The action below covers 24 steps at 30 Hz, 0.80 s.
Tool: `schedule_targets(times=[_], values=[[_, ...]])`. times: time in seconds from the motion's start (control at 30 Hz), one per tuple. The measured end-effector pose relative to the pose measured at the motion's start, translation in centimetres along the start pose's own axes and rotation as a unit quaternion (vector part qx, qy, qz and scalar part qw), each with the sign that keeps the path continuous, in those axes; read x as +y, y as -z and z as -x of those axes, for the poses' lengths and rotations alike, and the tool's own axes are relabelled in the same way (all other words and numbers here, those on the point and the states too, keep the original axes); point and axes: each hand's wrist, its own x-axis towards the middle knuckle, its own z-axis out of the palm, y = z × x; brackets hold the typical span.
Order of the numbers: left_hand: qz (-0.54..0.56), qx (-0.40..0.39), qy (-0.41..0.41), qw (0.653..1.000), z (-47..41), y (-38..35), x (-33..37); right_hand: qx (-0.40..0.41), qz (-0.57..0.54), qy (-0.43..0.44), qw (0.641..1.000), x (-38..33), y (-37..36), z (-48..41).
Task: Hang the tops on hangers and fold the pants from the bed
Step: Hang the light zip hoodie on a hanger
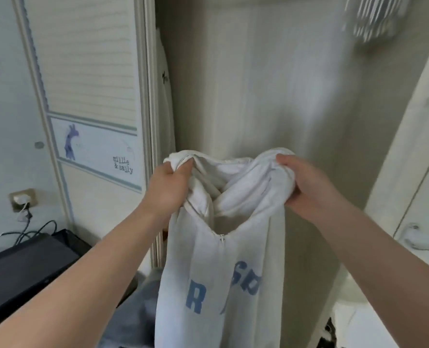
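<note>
A white zip-front top [216, 259] with blue letters hangs in front of the open wardrobe [271, 84], held up at its shoulders: the left hand [169, 189] has its fingers closed on a bunch of cloth at one shoulder, and the right hand [306, 187] is clenched on the other. The cloth looks soft, limp and fairly light, so it will sag and twist wherever it is unsupported. No hanger is visible, so the shoulder seams beside the collar seem the best hold for slipping one in.

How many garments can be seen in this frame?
2: a white zip top held up by both hands at centre, and a striped garment hanging top right. Others may be hidden.
</note>
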Motion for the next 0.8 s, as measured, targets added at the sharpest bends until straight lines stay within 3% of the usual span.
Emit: schedule_targets(times=[0.2,0.47,0.57,0.7,0.8], values=[[0.085,-0.095,-0.010,0.992,-8.8,-1.2,7.5,0.066,0.038,0.128,0.989,-8.0,-4.8,-3.5],[0.185,-0.097,-0.067,0.976,-17.4,-5.2,18.5,0.133,0.161,0.233,0.950,-19.7,-8.4,-7.3],[0.164,-0.103,-0.095,0.976,-19.6,-6.6,22.3,0.157,0.223,0.259,0.926,-23.8,-8.7,-8.8],[0.164,-0.112,-0.108,0.974,-21.7,-8.9,26.3,0.211,0.375,0.301,0.851,-27.9,-8.5,-11.2],[0.172,-0.118,-0.129,0.969,-23.4,-11.0,28.4,0.261,0.531,0.334,0.734,-30.0,-7.7,-13.4]])
